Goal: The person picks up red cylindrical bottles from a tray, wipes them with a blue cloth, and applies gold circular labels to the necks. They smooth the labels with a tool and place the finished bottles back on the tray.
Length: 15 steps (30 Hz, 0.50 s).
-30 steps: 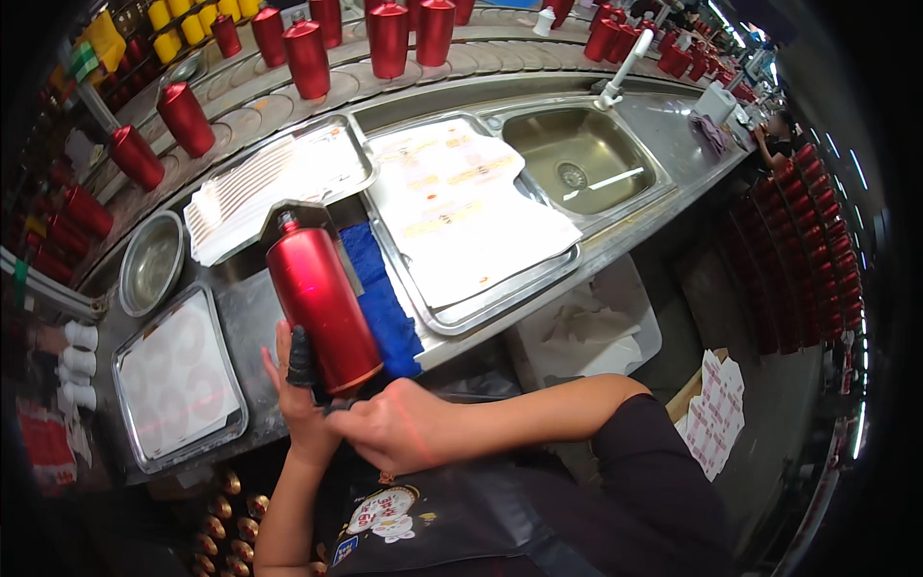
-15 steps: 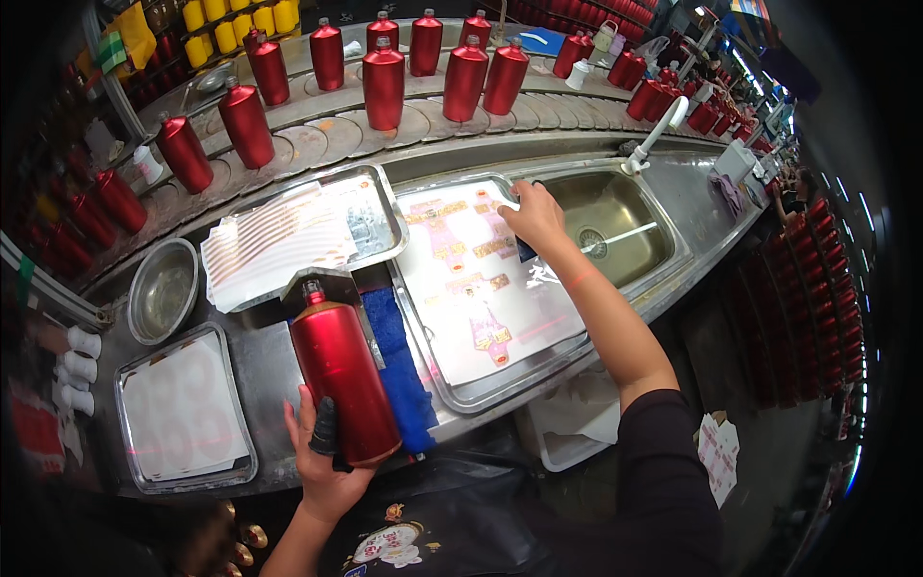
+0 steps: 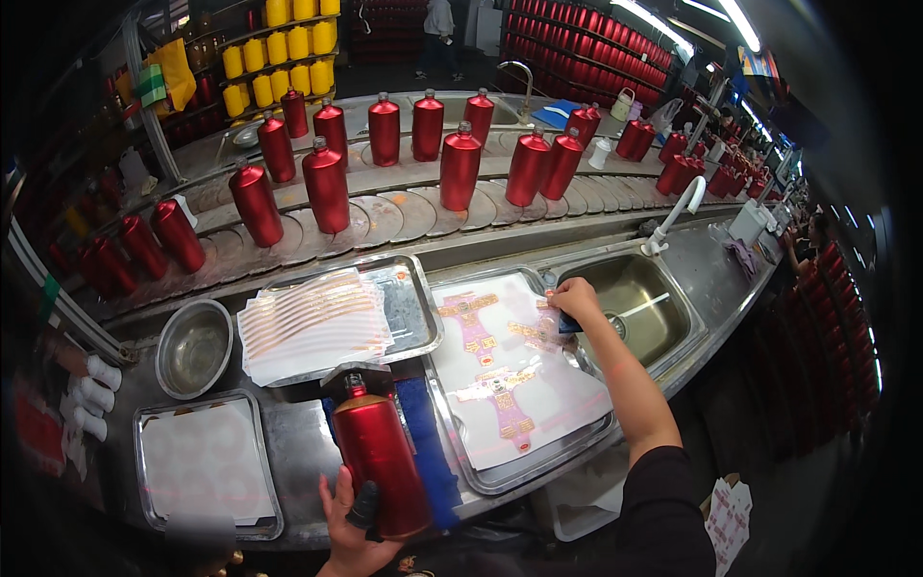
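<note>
My left hand (image 3: pixel 358 527) is at the lower left side of a glossy red bottle (image 3: pixel 381 460). A black-covered finger rests against the bottle's side while other fingers extend. The bottle leans with its neck away from me, against a metal stand (image 3: pixel 358 377) on a blue cloth (image 3: pixel 431 452). My right hand (image 3: pixel 575 300) pinches the upper edge of a pink-and-gold label (image 3: pixel 535 334), which looks partly lifted from its white sheet. Further labels (image 3: pixel 502 399) lie on the sheet in a metal tray (image 3: pixel 444 423). The right fingertips are partly hidden.
A sink (image 3: pixel 663 332) with a white faucet (image 3: pixel 678 216) lies right of the tray. Left are striped strips (image 3: pixel 312 322) in a second tray, a metal bowl (image 3: pixel 194 348) and a tray with a white sheet (image 3: pixel 207 462). Red bottles (image 3: pixel 461 171) stand on the curved conveyor (image 3: pixel 385 219) behind.
The view has tilted up, so the workbench appears lower. My right hand now has the label's edge raised from the sheet. My left hand remains at the red bottle.
</note>
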Tool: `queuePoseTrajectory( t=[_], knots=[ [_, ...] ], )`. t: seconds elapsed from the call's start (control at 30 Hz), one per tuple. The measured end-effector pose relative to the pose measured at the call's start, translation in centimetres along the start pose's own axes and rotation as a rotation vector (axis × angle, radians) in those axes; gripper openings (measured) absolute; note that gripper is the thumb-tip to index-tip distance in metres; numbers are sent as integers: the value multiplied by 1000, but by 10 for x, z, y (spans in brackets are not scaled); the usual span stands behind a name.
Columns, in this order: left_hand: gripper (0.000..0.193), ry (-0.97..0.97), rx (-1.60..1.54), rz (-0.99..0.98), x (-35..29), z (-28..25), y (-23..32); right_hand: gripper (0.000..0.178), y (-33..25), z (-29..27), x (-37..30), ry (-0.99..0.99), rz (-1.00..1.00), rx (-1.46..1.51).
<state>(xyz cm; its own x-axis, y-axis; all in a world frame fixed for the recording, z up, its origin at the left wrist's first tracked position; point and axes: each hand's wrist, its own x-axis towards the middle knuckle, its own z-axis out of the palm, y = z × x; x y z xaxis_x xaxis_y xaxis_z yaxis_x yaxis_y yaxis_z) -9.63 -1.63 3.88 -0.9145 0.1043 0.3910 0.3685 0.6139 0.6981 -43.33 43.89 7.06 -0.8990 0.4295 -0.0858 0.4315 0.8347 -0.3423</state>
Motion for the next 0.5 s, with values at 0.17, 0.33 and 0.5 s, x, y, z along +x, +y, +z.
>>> queuePoseTrajectory(
  t=[0.17,0.33,0.5],
  knots=[
    [113,-52,22,32,-2,1,-8,16,11,7,-9,248,-227,133],
    [112,6,-17,49,3,1,-5,19,-12,-22,-52,224,-482,327],
    [110,0,-7,48,11,-3,1,10,-58,-50,-129,218,-690,384]
  ],
)
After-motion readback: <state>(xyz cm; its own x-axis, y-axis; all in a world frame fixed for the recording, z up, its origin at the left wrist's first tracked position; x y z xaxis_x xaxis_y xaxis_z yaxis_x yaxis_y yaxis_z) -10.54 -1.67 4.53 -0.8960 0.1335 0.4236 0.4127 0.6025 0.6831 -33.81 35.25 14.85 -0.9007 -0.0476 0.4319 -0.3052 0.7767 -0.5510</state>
